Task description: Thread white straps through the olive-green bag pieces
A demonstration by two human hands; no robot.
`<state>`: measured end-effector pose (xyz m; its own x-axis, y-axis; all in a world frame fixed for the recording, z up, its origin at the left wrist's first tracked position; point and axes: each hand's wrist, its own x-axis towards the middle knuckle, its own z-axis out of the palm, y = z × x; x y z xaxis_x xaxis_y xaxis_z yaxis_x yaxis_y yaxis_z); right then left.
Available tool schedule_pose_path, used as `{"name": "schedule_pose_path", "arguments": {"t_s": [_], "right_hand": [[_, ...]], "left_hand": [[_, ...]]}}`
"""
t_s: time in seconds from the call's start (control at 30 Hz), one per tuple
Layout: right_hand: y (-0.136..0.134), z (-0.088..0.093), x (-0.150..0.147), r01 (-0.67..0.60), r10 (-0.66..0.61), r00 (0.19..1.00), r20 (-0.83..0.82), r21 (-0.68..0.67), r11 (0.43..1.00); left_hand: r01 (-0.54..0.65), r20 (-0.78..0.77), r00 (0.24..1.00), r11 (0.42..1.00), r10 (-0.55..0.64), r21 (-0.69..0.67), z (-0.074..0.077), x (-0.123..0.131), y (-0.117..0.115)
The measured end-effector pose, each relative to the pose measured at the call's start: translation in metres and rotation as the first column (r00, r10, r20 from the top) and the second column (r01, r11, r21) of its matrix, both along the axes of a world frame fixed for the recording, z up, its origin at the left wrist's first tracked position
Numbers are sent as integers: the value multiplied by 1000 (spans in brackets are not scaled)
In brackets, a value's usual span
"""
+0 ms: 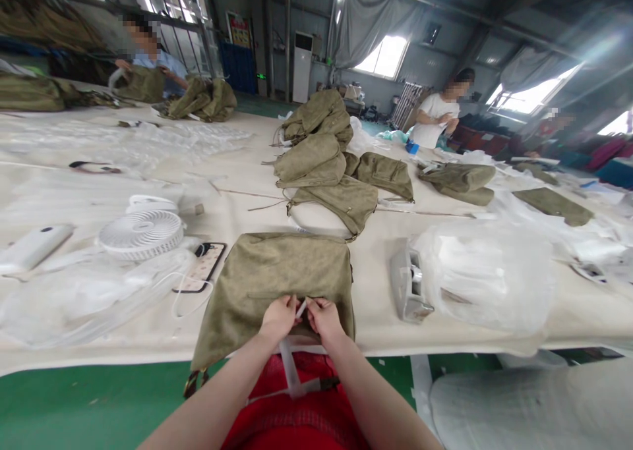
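An olive-green bag lies flat on the table edge in front of me, its metal clasp hanging over at the lower left. Above its near part, my left hand and my right hand are close together with fingers pinched. Between them runs a short white strip, with both hands closed on its ends. Below the hands a translucent band hangs down in front of my red clothing. What the strip is attached to is hidden by my fingers.
Beyond lie more olive bags. To the left are a white fan, a phone and plastic film. On the right stand a tape dispenser and a bundle of clear plastic bags. Other people work across the tables.
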<state>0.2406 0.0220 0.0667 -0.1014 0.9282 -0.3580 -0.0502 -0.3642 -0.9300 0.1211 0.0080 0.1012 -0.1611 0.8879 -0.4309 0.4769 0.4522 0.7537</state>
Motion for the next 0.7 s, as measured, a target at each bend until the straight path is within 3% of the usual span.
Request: {"name": "schedule_pose_path", "arguments": {"t_s": [0.03,0.1,0.33,0.47,0.57,0.63,0.7], "right_hand": [[-1,-1,-1,4,-4,1000,12,13,1000],[-3,-1,-2,18,-20,999,49,39,999],[-1,-2,-6,23,-38,977,212,77,997],[-5,3,-2,-82,76,964,254,12,997],[-15,17,29,-155,129,933,335,52,987],[-20,33,70,-70,-19,898,439,184,980],[-20,50,122,85,-290,786,546,369,925]], "left_hand": [[-16,111,994,996,26,-84,1,-1,4],[5,218,976,995,16,-100,-1,-2,7],[37,319,945,993,-72,115,-25,-1,-1],[-17,365,931,996,-17,89,-30,-1,0],[-66,400,915,998,57,9,-29,0,2],[-80,413,907,997,80,-16,-28,1,2],[-80,406,911,997,74,-3,-29,1,3]]}}
